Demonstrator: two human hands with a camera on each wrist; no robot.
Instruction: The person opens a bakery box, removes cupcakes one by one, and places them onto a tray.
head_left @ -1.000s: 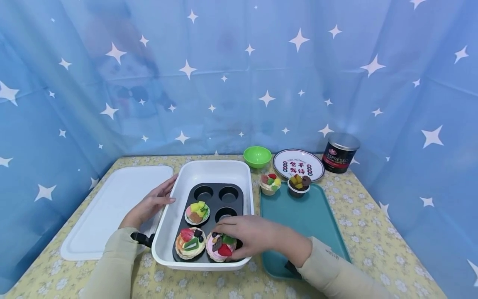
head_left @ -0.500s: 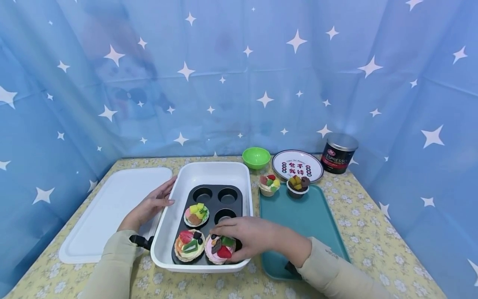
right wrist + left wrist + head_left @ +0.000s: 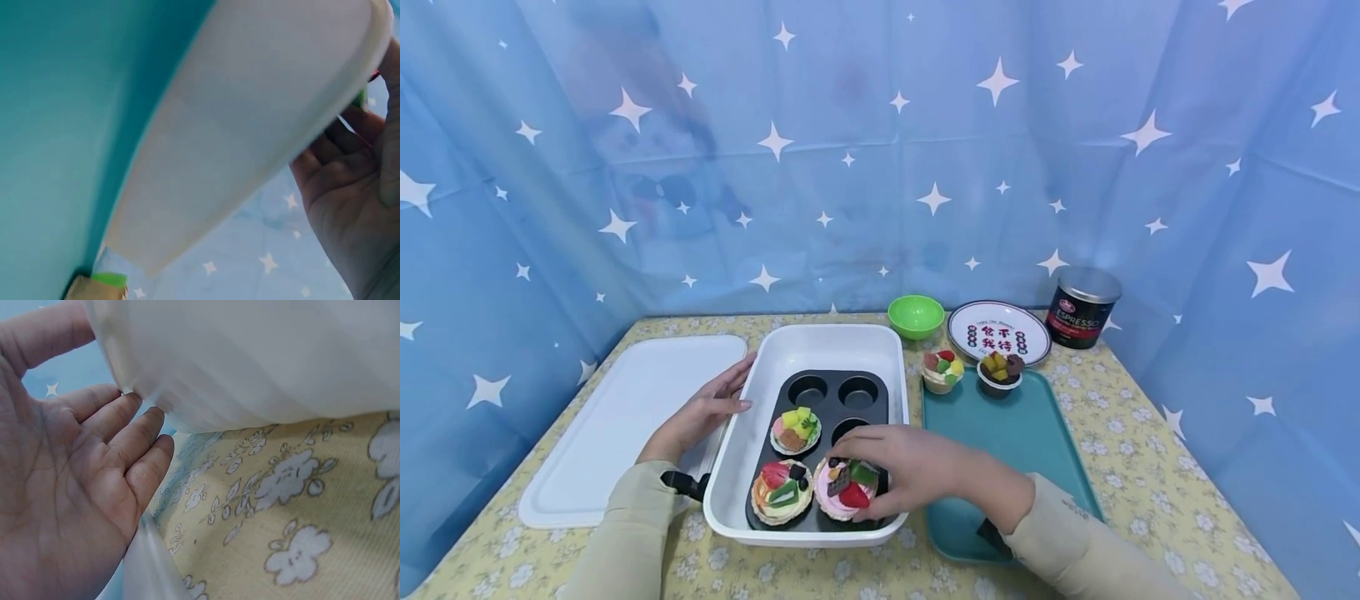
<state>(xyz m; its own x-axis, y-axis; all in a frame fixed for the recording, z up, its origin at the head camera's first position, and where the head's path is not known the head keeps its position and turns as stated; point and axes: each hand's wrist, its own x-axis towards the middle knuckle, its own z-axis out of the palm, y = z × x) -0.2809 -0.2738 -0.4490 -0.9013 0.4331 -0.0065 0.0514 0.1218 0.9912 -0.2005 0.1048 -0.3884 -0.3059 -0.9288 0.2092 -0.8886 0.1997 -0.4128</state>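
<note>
In the head view, a white rectangular tub (image 3: 737, 500) holds a black muffin tin (image 3: 831, 385). My right hand (image 3: 910, 467) reaches over the tub's near right corner. Its thumb and fingers grip a pink-cream fruit tart (image 3: 842, 500) over the tin's near right cup. Beside that sits a yellow-cream fruit tart (image 3: 781, 492), and behind it a smaller fruit tart (image 3: 796, 429) in the left middle cup. My left hand (image 3: 703, 412) rests against the tub's left side. The left wrist view shows its fingers (image 3: 134, 437) extended at the outer wall.
Left of the tub lies a white lid-like tray (image 3: 617, 417). On the right, a teal tray (image 3: 1015, 433) has a fruit cupcake (image 3: 942, 372) and a chocolate cupcake (image 3: 998, 375) at its far edge. Behind are a green bowl (image 3: 916, 317), a printed plate (image 3: 1000, 312) and an espresso can (image 3: 1081, 310).
My right hand and the pink-cream tart have shifted slightly away from me and to the right, the tart now tilted a little. The left hand keeps its place.
</note>
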